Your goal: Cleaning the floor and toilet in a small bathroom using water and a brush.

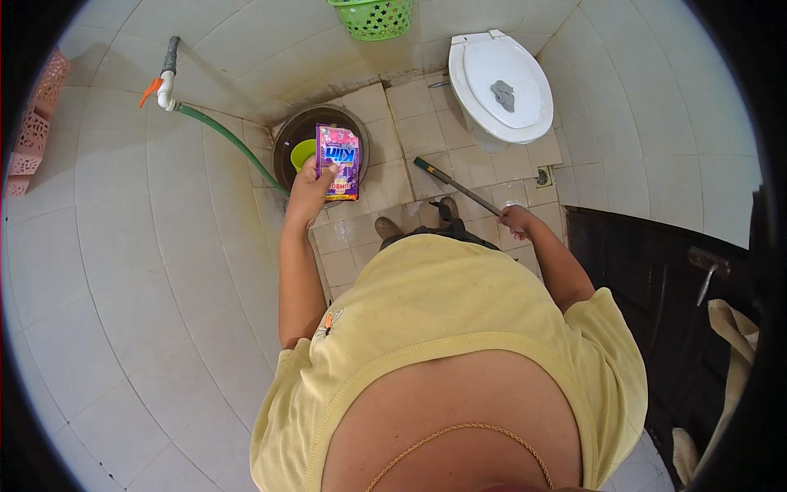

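Note:
My left hand [312, 187] grips a purple and pink So Klin detergent sachet [340, 178] by its side, thumb across the front. The sachet is held up over a round dark tub [287, 138], and its upper right corner looks uneven. Inside the tub a lime-green dipper [301, 152] shows partly, the rest hidden by the sachet and my hand. My right hand [518, 222] is closed around the end of a long grey handle [473, 195]. The handle's far end is a dark green brush head [432, 170], low over the floor tiles; I cannot tell if it touches them.
A white toilet [535, 120] with its lid down bears a grey cloth [503, 96]. From a wall tap [165, 92] a green hose [237, 140] runs to the tub. A green basket [375, 19] hangs at the back; a floor drain [543, 177] and dark door [639, 277] are right.

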The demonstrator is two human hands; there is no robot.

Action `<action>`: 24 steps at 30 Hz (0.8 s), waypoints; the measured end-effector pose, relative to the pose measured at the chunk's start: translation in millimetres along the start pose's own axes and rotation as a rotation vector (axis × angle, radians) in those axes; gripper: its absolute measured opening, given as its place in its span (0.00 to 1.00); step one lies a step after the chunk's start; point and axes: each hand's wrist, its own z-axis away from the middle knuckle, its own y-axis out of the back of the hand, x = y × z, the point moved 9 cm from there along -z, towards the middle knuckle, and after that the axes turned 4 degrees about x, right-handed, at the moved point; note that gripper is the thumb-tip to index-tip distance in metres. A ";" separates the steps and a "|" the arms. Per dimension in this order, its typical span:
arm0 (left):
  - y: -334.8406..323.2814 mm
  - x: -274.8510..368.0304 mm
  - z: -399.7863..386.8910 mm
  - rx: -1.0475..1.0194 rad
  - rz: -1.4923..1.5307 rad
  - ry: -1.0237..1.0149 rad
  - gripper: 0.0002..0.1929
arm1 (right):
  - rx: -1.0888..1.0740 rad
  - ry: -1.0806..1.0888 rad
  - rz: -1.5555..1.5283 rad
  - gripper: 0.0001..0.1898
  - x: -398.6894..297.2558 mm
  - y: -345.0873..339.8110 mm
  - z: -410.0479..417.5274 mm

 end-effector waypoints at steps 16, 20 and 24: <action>10.7 -23.1 -6.2 -0.053 -0.221 0.052 0.10 | 0.013 -0.022 -0.013 0.04 11.6 2.4 -11.1; 11.8 -24.0 -9.5 -0.059 -0.243 0.046 0.09 | 0.021 -0.013 -0.002 0.04 6.9 4.5 -8.0; 10.5 -25.6 -11.4 -0.068 -0.216 0.053 0.09 | 0.019 -0.019 -0.010 0.05 7.8 7.8 -10.0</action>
